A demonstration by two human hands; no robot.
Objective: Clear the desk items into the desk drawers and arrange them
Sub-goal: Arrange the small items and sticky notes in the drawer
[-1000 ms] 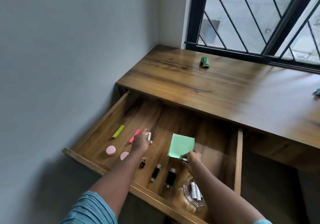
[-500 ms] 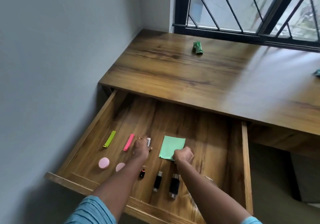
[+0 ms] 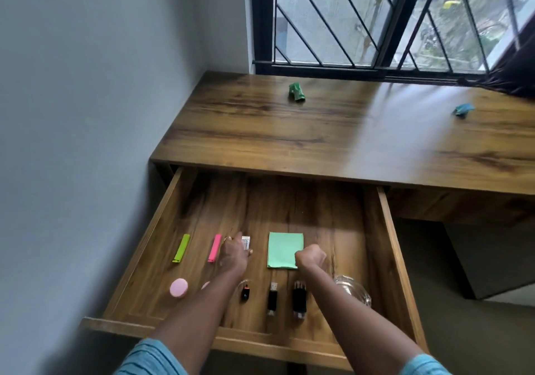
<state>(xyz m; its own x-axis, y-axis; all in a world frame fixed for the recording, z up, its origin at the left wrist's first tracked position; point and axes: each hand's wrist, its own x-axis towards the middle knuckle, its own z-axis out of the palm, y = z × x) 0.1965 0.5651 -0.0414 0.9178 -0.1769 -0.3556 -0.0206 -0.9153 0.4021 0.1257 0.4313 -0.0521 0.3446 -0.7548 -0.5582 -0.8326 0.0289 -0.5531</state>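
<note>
**Room.** Grey wall (image 3: 86, 114) on the left. Black-framed window (image 3: 376, 18) with slanted bars at the back. Dark curtain (image 3: 518, 64) at the far right edge.

**Surface.** Worktop (image 3: 318, 131) of dark-grained wood, set into the corner under the window. It carries a green wad (image 3: 296, 92) near the back and a blue wad (image 3: 463, 110) well apart to the right. The drawer (image 3: 388, 229) below its front edge is pulled fully out.

**Drawer, far row, left to right.**
- lime clip (image 3: 181, 248)
- pink clip (image 3: 214, 248)
- white stick (image 3: 245, 242)
- green pad (image 3: 285, 249), lying flat

**Drawer, near row, left to right.**
- pink disc (image 3: 179, 287)
- a second disc (image 3: 206, 285), half hidden by the left forearm
- three black USB sticks (image 3: 272, 298) lying side by side
- glass dish (image 3: 353, 290), beside the right forearm

**Hands.**
- Left hand (image 3: 233, 256): just beside the pink clip, with fingers and thumb curled round the white stick, pinching it.
- Right hand (image 3: 311, 260): fingers curled tight on the pad's near right corner.
- Both arms end in teal striped sleeves (image 3: 150, 357).

**Writing.** The white stick has dark print on its face, too small to read.
</note>
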